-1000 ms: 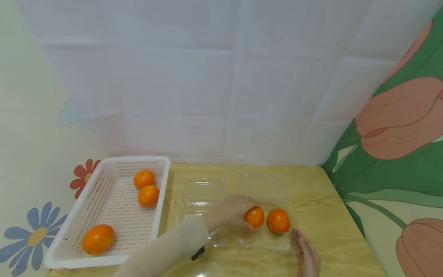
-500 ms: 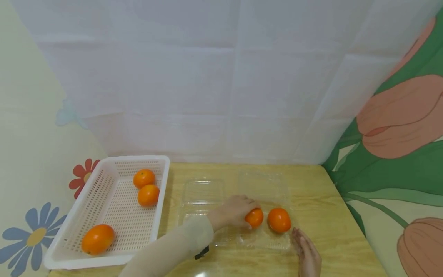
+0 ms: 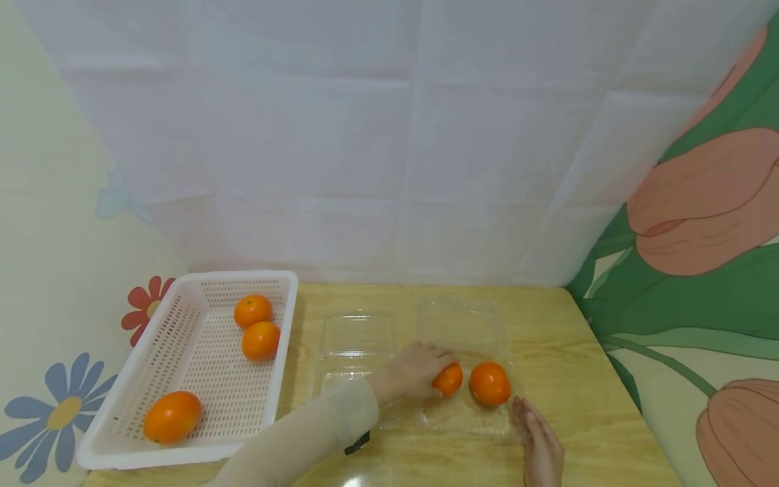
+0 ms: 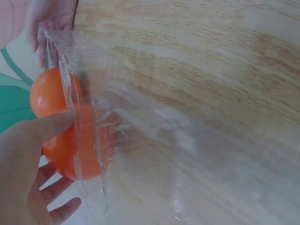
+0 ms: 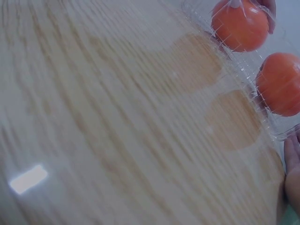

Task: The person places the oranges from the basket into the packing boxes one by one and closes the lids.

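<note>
My left hand [image 3: 416, 370] reaches from the left and holds an orange [image 3: 449, 381] in a clear plastic clamshell box [image 3: 465, 426]. The left wrist view has the thumb on top of this orange [image 4: 63, 150] and the other fingers spread along its far side. Another orange [image 3: 489, 383] sits in the same box, just to the right. At the box's right edge is my right hand [image 3: 539, 443], its fingers straight and fingertips right at the plastic wall. In the right wrist view, both oranges show through the box wall, and only part of the right hand [image 5: 293, 168] appears.
On the left, a white perforated basket [image 3: 282, 379] holds two touching oranges [image 3: 260, 340] at its right side and one orange [image 3: 173, 416] near the front. A second clear clamshell box [image 3: 358, 335] lies open between basket and hands. White cloth [image 3: 389, 169] hangs behind the wooden table [image 3: 584, 379].
My left hand and sleeve have edged slightly right, and the fingers sit further over the orange. The right hand stays at the box edge.
</note>
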Motion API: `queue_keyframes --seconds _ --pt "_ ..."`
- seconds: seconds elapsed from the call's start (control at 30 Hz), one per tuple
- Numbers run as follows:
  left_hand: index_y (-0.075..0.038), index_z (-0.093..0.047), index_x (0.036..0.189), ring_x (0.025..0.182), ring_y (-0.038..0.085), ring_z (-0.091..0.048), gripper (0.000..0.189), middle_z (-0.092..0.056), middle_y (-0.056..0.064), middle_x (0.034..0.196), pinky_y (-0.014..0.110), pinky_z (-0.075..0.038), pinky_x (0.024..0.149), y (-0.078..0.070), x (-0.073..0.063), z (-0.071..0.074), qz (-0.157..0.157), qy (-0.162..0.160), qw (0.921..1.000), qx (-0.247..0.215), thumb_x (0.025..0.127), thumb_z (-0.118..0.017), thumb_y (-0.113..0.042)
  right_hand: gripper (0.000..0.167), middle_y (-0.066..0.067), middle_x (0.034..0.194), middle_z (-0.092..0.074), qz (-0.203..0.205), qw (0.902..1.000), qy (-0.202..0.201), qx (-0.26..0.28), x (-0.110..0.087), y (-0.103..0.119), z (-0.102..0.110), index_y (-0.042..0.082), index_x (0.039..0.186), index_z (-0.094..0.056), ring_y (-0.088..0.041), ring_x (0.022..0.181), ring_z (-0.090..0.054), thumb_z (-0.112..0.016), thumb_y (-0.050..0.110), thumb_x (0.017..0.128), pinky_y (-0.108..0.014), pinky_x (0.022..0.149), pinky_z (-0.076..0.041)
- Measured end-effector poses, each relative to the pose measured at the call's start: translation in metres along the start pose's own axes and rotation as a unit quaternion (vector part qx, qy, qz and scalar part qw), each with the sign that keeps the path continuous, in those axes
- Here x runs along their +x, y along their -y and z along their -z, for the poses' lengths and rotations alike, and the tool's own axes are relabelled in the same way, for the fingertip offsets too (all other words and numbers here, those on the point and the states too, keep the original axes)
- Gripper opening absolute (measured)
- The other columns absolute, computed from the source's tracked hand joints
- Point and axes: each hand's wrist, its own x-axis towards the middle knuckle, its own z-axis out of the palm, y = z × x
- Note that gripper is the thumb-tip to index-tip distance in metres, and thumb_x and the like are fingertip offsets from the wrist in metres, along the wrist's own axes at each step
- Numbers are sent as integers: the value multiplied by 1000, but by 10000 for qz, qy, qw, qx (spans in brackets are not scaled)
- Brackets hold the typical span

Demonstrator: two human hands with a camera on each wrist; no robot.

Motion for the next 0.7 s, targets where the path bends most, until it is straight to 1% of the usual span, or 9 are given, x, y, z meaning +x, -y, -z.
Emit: queue_keyframes --seconds 0.13,0.23,0.33,0.43,0.5,0.7 --pt "-22 -48 145 135 19 -43 67 -46 -3 149 42 -36 111 -2 -2 7 85 18 9998 -155 87 -74 -41 28 -3 114 -71 4 10000 6 -42 1 0 0 3 122 -67 -10 107 -67 -46 2 104 -23 93 -50" --pt "-21 -49 145 136 20 -43 65 -46 -2 149 43 -36 111 -4 -5 14 58 -28 9997 -219 87 -74 -40 27 -1 114 -72 -54 9997 -75 -219 1 1 0 2 124 -65 -9 107 -67 -48 5 104 -23 93 -50" --pt "-20 -50 143 134 20 -45 63 -48 -1 147 41 -39 110 -5 -9 21 -62 -106 9999 -116 88 -74 -39 27 0 113 -72 -159 9986 -267 -430 1 2 -1 2 125 -65 -8 106 -67 -50 8 103 -23 93 -50" --pt "-20 -53 140 130 19 -49 59 -52 0 144 38 -42 106 -5 -13 27 -206 -220 9995 33 89 -73 -40 27 1 113 -72 -294 9972 -445 -528 1 2 -2 3 124 -66 -8 105 -67 -52 10 103 -22 93 -50" --pt "-19 -55 138 128 19 -51 56 -54 0 141 37 -44 105 -6 -17 31 -294 -303 9991 68 89 -72 -39 27 2 113 -72 -344 9966 -487 -564 1 3 -2 4 124 -66 -8 105 -67 -52 11 103 -22 93 -50" --pt "-18 -56 138 127 18 -52 54 -57 0 138 36 -43 105 -10 -31 44 -611 -497 9968 107 90 -71 -38 35 6 114 -71 -583 9935 -534 -819 -1 6 -2 -1 134 -57 -4 107 -65 -53 17 103 -19 94 -48"
